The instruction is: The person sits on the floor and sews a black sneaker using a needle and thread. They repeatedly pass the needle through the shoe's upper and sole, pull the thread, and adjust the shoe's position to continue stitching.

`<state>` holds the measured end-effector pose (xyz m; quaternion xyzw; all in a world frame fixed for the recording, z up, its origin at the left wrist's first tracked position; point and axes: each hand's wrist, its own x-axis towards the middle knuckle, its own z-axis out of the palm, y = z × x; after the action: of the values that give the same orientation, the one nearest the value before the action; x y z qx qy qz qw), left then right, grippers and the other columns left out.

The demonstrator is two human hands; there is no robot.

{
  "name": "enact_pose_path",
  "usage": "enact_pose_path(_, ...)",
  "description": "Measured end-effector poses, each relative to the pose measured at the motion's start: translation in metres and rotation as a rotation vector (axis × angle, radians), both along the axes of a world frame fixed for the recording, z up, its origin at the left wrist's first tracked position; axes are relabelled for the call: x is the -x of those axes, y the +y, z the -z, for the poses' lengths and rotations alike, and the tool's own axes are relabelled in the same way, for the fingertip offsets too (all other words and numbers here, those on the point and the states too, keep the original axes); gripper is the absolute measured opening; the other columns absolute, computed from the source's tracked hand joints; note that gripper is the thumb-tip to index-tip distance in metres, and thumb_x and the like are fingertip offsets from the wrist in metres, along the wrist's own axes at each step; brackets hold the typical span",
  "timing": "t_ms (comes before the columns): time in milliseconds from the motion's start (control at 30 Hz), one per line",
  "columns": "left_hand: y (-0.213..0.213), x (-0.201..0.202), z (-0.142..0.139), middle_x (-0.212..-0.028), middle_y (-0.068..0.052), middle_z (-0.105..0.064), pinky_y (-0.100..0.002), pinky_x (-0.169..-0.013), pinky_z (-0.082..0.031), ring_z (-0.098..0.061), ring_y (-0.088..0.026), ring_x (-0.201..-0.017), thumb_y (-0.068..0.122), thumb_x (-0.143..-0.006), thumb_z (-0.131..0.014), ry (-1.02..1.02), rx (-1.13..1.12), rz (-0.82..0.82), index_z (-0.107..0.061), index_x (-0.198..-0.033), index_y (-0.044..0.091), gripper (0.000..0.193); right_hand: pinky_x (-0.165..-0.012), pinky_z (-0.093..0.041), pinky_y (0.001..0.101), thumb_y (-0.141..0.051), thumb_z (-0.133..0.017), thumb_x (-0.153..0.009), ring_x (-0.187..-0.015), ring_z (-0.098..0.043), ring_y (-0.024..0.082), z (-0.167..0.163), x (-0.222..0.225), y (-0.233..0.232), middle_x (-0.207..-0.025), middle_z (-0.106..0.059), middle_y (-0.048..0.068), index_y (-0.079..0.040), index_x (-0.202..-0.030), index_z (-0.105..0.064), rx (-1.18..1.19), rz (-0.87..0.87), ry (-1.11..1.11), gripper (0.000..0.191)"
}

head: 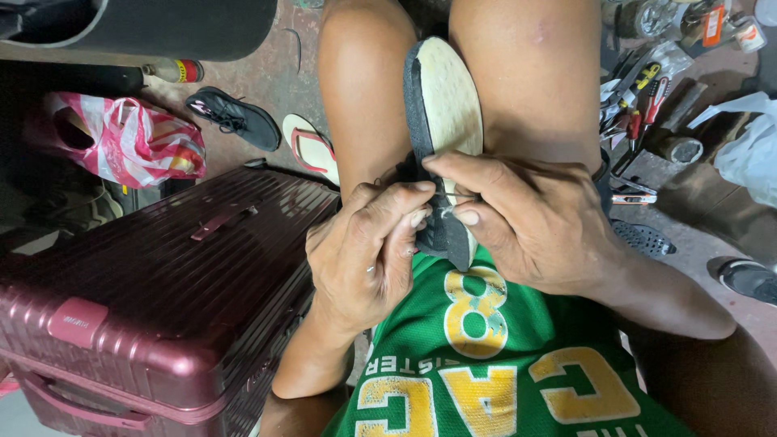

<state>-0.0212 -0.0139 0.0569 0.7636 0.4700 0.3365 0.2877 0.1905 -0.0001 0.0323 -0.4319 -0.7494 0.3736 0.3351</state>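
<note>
A dark shoe with a pale cream sole [443, 113] is clamped sole-up between my knees. My left hand [368, 251] grips the shoe's near end at its left edge, fingers curled tight. My right hand [526, 218] presses on the same end from the right, and its thumb and forefinger pinch a thin light thread or needle [453, 197] at the sole's edge. Both hands touch over the heel end, hiding that part of the shoe.
A maroon ribbed hard suitcase [154, 291] lies at my left. Beyond it sit a red-and-white plastic bag [129, 142], a black sneaker [235, 117] and a sandal [312, 150]. Hand tools [635, 105] and a white bag [749, 150] crowd the floor on the right.
</note>
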Motion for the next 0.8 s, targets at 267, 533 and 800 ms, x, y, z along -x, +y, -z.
enact_pose_path(267,-0.005,0.001,0.006,-0.098,-0.011,-0.072,-0.024,-0.073,-0.062,-0.073,-0.012,-0.080,-0.006,-0.108,-0.063,-0.279,0.277,-0.088,-0.059,-0.128,-0.002,0.021,-0.072,-0.056,0.0359,-0.020,-0.047,-0.113,-0.078,-0.072,0.021,0.005,-0.001,0.004,-0.093,-0.070,0.010,-0.005,-0.139,-0.056,0.058,-0.024,0.043,0.032)
enact_pose_path(533,-0.005,0.000,0.015,-0.100,-0.011,-0.072,-0.021,-0.076,-0.060,-0.075,-0.013,-0.085,-0.005,-0.107,-0.064,-0.217,0.217,-0.149,-0.056,-0.129,-0.003,0.023,-0.076,-0.057,0.0308,-0.022,-0.049,-0.110,-0.084,-0.073,0.016,0.010,-0.003,0.005,-0.094,-0.067,0.008,-0.005,-0.143,-0.050,0.355,-0.075,0.153,0.036)
enact_pose_path(800,-0.001,-0.002,0.020,-0.104,-0.011,-0.071,-0.022,-0.076,-0.059,-0.073,-0.012,-0.085,-0.003,-0.108,-0.068,-0.252,0.207,-0.148,-0.059,-0.125,-0.001,0.019,-0.076,-0.057,0.0312,-0.020,-0.053,-0.109,-0.086,-0.074,0.018,0.014,-0.002,0.000,-0.100,-0.068,0.010,-0.006,-0.143,-0.050,0.291,-0.005,0.109,0.037)
